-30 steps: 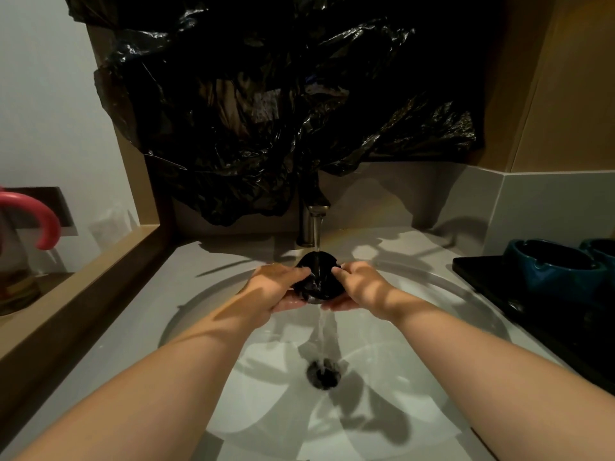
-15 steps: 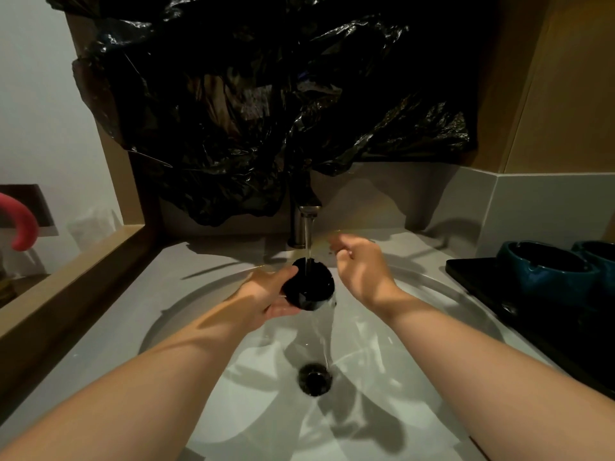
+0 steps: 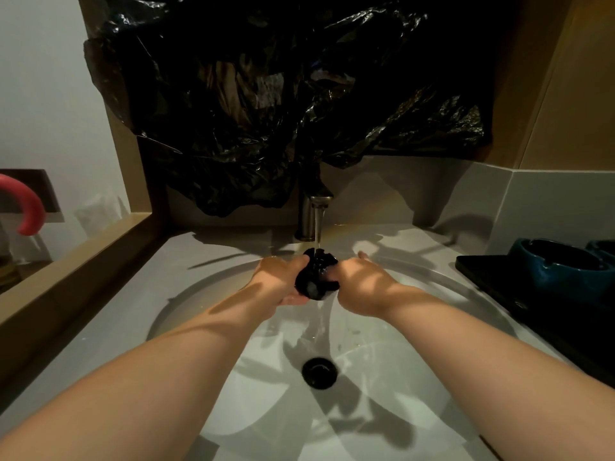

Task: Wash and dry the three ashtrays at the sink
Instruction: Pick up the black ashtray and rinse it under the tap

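Note:
A dark round ashtray [image 3: 316, 276] is tilted on its edge under the water stream from the faucet [image 3: 314, 207], over the white sink [image 3: 416, 361]. My left hand [image 3: 283, 277] grips its left side, thumb on the rim. On the ashtray's right side lies my right hand [image 3: 357, 281], its fingers behind the ashtray and hidden. Two more blue ashtrays stand at the right: one [image 3: 562, 266] in full view and one [image 3: 604, 247] cut off by the frame edge.
The blue ashtrays sit on a black tray [image 3: 492, 277] on the right counter. A black plastic bag [image 3: 283, 104] hangs over the wall behind the faucet. The drain [image 3: 319, 372] lies in the basin's middle. A wooden ledge [image 3: 76, 257] runs along the left.
My right hand, lifted away half a second ago, has come back to the ashtray's right side. The ashtray has turned from face-up to tilted on its edge under the stream.

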A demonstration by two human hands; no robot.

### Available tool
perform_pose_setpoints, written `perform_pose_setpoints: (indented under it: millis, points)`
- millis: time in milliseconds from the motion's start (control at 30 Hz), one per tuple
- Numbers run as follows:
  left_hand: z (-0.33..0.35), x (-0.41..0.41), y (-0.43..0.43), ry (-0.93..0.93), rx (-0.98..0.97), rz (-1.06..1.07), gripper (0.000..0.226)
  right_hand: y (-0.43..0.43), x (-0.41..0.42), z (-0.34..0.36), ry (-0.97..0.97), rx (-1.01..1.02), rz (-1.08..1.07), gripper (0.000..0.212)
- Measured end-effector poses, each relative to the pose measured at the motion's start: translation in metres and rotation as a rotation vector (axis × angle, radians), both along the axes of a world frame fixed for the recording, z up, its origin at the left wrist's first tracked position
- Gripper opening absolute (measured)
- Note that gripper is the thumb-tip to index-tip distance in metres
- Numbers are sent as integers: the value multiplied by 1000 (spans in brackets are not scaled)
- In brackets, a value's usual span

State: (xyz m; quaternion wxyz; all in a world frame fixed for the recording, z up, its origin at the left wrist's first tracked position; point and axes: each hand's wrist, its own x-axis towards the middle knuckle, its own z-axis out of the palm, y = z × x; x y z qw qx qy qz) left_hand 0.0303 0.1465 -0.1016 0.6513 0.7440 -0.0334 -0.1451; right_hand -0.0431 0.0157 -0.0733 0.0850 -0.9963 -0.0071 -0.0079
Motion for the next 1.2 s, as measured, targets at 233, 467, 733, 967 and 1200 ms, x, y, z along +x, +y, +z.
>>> perform_pose_setpoints:
  millis: [233,467,733,967,1200]
  points:
    - [1,1,3,-6,31,28,25,8,4,-7,19,329,10,40]
    - [2,-5,-2,3,139,-22,28,0,3,-6,-61,-186,212,48]
    - [4,-1,-2,-100,110,104,29,12,4,-6,-50,213,-5,44]
    - [6,-4,0,-84,89,95,22,6,7,-6,-18,313,-70,29]
    - [6,-11,-3,32,-33,-34,30,13,6,-13,-113,87,19,47]
